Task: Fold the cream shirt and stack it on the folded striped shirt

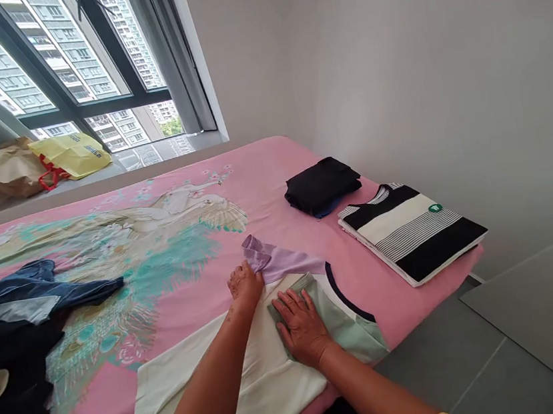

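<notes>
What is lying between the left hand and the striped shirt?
Head view: a lilac sleeve, then pink bedsheet, between the left hand and the striped shirt.

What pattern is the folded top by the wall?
Folded top: black-and-white stripes, best in head view.

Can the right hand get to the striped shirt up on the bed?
Probably yes. The right hand rests on pale green cloth, and the black-and-white striped shirt lies just ahead on the pink bedsheet, with only the navy-trimmed neckline between them.
</notes>
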`<state>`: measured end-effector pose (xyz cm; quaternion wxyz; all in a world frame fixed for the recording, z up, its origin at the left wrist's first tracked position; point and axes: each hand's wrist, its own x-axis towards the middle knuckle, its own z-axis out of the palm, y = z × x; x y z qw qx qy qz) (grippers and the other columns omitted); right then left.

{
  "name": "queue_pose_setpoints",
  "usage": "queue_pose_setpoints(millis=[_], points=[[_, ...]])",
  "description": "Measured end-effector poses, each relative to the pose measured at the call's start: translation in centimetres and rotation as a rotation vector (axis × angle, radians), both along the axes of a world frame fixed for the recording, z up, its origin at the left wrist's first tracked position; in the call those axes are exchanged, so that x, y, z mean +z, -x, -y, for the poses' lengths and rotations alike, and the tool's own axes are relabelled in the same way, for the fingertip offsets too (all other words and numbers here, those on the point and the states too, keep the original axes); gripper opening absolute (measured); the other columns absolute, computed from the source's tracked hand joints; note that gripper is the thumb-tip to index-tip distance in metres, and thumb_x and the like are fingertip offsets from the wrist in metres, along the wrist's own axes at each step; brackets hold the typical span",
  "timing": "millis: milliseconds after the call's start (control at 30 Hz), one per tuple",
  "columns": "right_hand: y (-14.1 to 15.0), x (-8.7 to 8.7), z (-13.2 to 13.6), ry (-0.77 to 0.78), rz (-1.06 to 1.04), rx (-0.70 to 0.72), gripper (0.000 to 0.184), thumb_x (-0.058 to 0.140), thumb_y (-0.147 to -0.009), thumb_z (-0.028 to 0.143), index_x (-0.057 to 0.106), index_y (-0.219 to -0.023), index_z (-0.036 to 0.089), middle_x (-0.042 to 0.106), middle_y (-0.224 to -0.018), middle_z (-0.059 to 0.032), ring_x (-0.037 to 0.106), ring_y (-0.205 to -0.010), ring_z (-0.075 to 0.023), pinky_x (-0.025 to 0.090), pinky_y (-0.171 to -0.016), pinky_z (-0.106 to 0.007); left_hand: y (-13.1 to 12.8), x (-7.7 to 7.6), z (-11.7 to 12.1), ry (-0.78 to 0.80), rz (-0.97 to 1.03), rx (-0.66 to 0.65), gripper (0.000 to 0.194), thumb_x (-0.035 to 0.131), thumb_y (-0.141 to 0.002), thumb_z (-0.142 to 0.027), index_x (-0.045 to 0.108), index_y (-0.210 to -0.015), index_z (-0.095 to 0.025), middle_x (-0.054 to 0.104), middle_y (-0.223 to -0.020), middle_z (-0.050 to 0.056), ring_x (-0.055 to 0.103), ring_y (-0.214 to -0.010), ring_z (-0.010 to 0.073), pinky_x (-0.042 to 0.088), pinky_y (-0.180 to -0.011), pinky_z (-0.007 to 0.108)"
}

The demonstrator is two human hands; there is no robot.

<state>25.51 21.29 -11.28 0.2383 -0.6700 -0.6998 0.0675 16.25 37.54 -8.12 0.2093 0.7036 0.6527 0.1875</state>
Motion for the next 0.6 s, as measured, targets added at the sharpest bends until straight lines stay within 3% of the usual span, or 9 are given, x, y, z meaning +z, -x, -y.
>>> queue_pose_setpoints(millis=[100, 200, 300, 433, 600], points=[[0.0, 0.2, 0.0, 0.000, 0.000, -0.009, 0.053, 0.042, -0.090, 0.043, 0.037, -0.139, 0.026, 0.034, -0.147, -0.0014, 0.019, -0.138, -0.0209, 0.006, -0.114, -0.043, 0.3, 0.1, -1.3, 0.083, 0.177, 0.058, 0.030, 0.055, -0.073, -0.023, 0.062, -0.102, -0.017, 0.064, -0.107, 0.014, 0.052, -0.112, 0.0309, 0.037, -0.094, 0.042], [-0.1, 0.2, 0.0, 0.001, -0.008, -0.006, 0.054, 0.040, -0.091, 0.043, 0.036, -0.140, 0.023, 0.032, -0.147, -0.0020, 0.018, -0.138, -0.0199, 0.005, -0.115, -0.043, 0.7, 0.5, -2.3, 0.211, 0.408, 0.123, 0.017, 0.054, -0.075, -0.028, 0.063, -0.086, -0.019, 0.068, -0.084, 0.007, 0.063, -0.090, 0.0240, 0.046, -0.076, 0.032], [-0.1, 0.2, 0.1, 0.008, -0.007, 0.001, 0.053, 0.039, -0.091, 0.043, 0.037, -0.139, 0.022, 0.033, -0.147, -0.0025, 0.018, -0.138, -0.0204, 0.006, -0.114, -0.044, 0.9, 1.2, -2.8, 0.356, 0.639, 0.169, 0.021, 0.057, -0.074, -0.035, 0.061, -0.082, -0.016, 0.067, -0.073, 0.006, 0.064, -0.071, 0.0194, 0.049, -0.061, 0.028], [0.1, 0.5, 0.2, 0.026, 0.027, 0.036, 0.055, 0.039, -0.091, 0.044, 0.035, -0.140, 0.021, 0.034, -0.147, -0.0049, 0.018, -0.138, -0.0235, 0.003, -0.113, -0.050, 0.9, 2.5, -2.5, 0.528, 0.859, 0.180, 0.026, 0.069, -0.065, -0.035, 0.061, -0.076, -0.012, 0.067, -0.066, 0.010, 0.064, -0.061, 0.0208, 0.051, -0.056, 0.031], [0.1, 2.2, -0.9, 0.050, 0.016, 0.239, 0.053, 0.034, -0.093, 0.044, 0.035, -0.139, 0.018, 0.039, -0.143, -0.0073, 0.025, -0.135, -0.0223, 0.004, -0.113, -0.048, 0.5, 4.9, -0.4, 0.525, 1.057, 0.118, 0.036, 0.073, -0.063, -0.042, 0.063, -0.084, -0.014, 0.068, -0.073, 0.007, 0.063, -0.064, 0.0163, 0.050, -0.058, 0.026]])
